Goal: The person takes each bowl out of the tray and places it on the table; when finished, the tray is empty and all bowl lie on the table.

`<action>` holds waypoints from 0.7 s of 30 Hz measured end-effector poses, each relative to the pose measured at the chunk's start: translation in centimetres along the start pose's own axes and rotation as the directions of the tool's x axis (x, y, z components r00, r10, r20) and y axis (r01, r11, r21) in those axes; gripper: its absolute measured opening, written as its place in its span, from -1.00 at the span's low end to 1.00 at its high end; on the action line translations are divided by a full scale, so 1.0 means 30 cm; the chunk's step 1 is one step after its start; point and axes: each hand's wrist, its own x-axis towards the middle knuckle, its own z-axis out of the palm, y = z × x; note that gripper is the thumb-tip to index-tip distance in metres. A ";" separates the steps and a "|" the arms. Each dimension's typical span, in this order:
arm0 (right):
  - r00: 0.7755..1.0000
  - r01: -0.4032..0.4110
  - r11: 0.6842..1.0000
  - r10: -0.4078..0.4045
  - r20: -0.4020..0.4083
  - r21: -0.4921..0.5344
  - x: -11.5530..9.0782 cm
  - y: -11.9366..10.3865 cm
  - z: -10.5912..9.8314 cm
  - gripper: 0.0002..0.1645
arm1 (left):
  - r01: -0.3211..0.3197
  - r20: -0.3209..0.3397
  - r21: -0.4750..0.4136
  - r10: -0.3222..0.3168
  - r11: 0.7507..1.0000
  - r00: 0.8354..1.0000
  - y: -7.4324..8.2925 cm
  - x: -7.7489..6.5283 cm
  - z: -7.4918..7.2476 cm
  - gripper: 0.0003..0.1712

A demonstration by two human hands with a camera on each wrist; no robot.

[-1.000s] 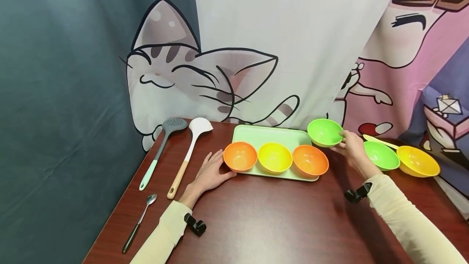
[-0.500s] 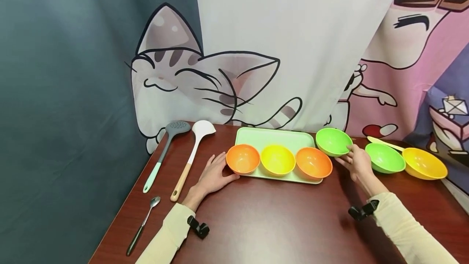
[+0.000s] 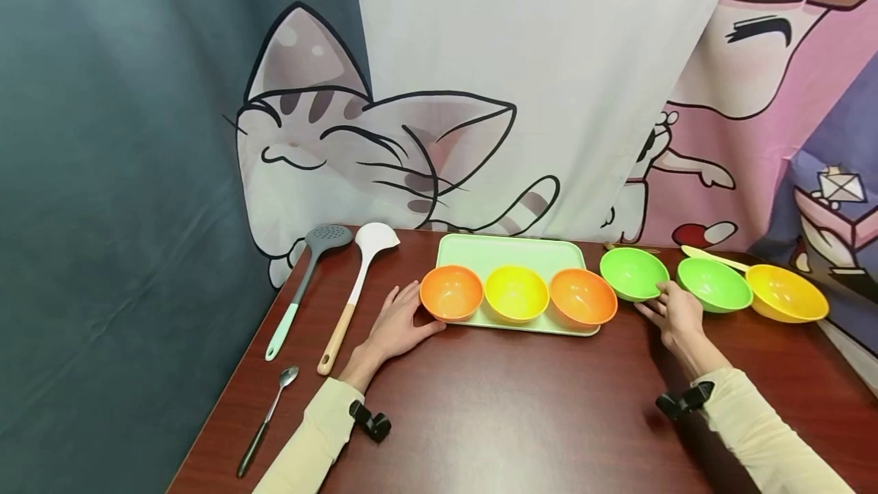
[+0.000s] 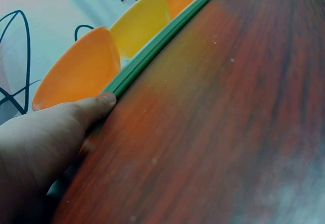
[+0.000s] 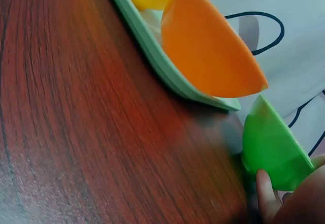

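Note:
In the head view a green tray (image 3: 511, 246) carries a left orange bowl (image 3: 451, 293), a yellow bowl (image 3: 516, 293) and a right orange bowl (image 3: 583, 296) in a row. My left hand (image 3: 394, 328) rests at the tray's left end, fingers extended; its thumb (image 4: 96, 107) touches the front corner in the left wrist view. Just right of the tray, my right hand (image 3: 680, 319) holds a green bowl (image 3: 634, 273) by its right side. The right wrist view shows the thumb and fingers around this bowl (image 5: 274, 150), low by the table; whether its base touches is unclear.
A second green bowl (image 3: 715, 284) and a deeper yellow bowl (image 3: 786, 293) stand at the right, a pale yellow handle (image 3: 713, 256) behind them. On the left lie a grey skimmer (image 3: 312, 265), a white ladle (image 3: 363, 265) and a small spoon (image 3: 269, 419). A printed curtain (image 3: 466, 59) hangs behind.
My right hand has moved the green bowl rightward and down, away from the tray's right corner and close to the second green bowl. The left hand has stayed by the tray.

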 end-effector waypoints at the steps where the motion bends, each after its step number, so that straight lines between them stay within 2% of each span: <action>1: 1.000 -0.007 1.000 0.007 -0.004 0.005 -0.001 -0.001 -0.001 -0.68 | 0.004 0.002 0.002 -0.004 1.000 1.000 -0.002 0.000 0.000 -0.01; 6: 0.998 -0.050 0.996 0.053 -0.036 0.077 -0.009 -0.014 -0.009 -0.24 | 0.023 0.010 0.015 -0.023 1.000 1.000 -0.006 0.000 0.000 0.00; 8: 0.996 -0.058 0.993 0.064 -0.056 0.104 -0.012 -0.019 -0.014 -0.15 | 0.019 0.002 0.015 -0.019 1.000 1.000 -0.007 0.001 0.001 -0.01; 10: 0.995 -0.063 0.991 0.072 -0.070 0.122 -0.015 -0.022 -0.019 -0.10 | 0.016 0.000 0.016 -0.016 1.000 1.000 -0.006 0.000 0.002 -0.01; 16: 0.994 -0.054 0.990 0.065 -0.084 0.128 -0.017 -0.018 -0.028 -0.16 | 0.017 0.015 0.014 -0.017 1.000 1.000 0.001 -0.002 0.005 -0.01; 21: 0.994 -0.030 0.990 0.043 -0.096 0.139 -0.019 -0.008 -0.032 -0.16 | 0.009 0.003 0.008 -0.009 1.000 1.000 0.006 -0.002 0.000 -0.02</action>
